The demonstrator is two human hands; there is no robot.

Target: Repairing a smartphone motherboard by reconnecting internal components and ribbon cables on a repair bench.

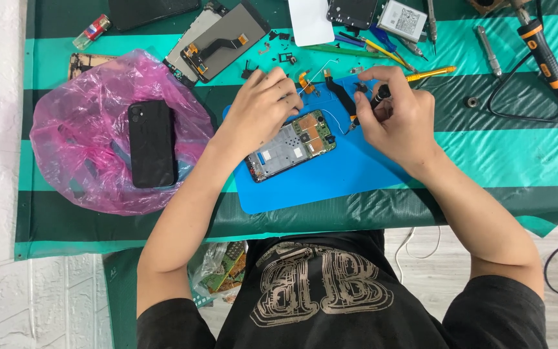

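A green-striped cloth (498, 155) covers the table, pale floor (440, 271) at lower right. On a blue mat (330, 178) at center lies an opened phone (292, 143). The left hand (259, 110) presses its top edge, fingers curled; the right hand (395, 119) grips a black screwdriver (371, 103). 1 black phone (152, 143) rests on a pink bag (85, 142), left.

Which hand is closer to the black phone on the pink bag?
Left. The left hand is beside the pink bag holding the black phone; the right hand is farther away, past the opened phone.
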